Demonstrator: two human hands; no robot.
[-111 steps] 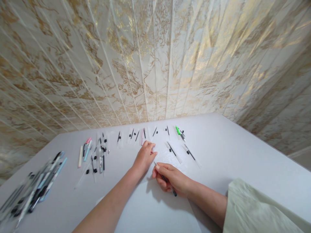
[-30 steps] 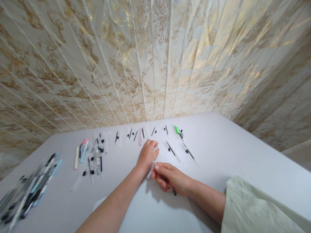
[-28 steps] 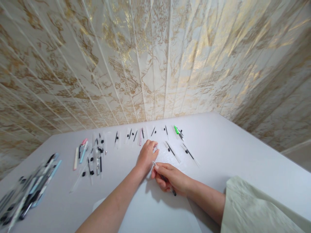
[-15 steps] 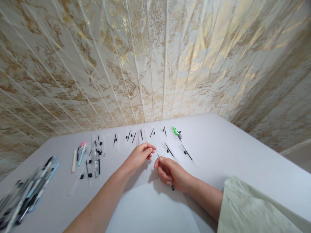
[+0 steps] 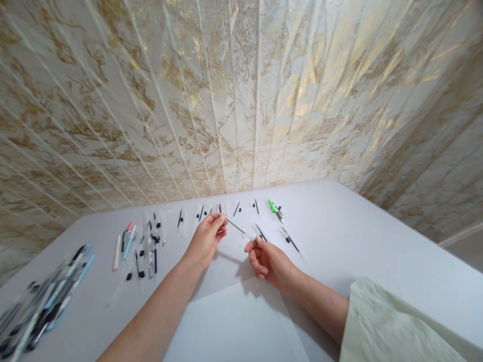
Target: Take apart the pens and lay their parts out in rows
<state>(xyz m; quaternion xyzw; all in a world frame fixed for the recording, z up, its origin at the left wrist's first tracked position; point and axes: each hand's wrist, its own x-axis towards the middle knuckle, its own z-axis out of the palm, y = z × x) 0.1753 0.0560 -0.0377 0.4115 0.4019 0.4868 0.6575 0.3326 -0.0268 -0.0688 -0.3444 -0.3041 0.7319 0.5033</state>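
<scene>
A thin, dark pen refill (image 5: 236,225) with a paler end spans the gap between my two hands, above the table. My left hand (image 5: 209,236) pinches its upper left end between thumb and fingertips. The lower right, paler end sits in the fingertips of my right hand (image 5: 268,259), with the other fingers curled. Part of that end is hidden by the fingers. Just beyond my right hand lies a disassembled pen (image 5: 261,232), a dark refill with a small black part beside it; another similar set (image 5: 290,239) is to its right.
A white sheet (image 5: 237,322) lies in front of me. Along the back are several pen parts and a green pen (image 5: 272,205). To the left are loose parts, a pink-and-white pen (image 5: 116,252) and a heap of pens (image 5: 49,296). A patterned curtain (image 5: 226,100) hangs behind the table.
My left hand has moved up and left, away from my right hand, and now holds one end of the refill. The dark-ended pen piece no longer points down below my right hand.
</scene>
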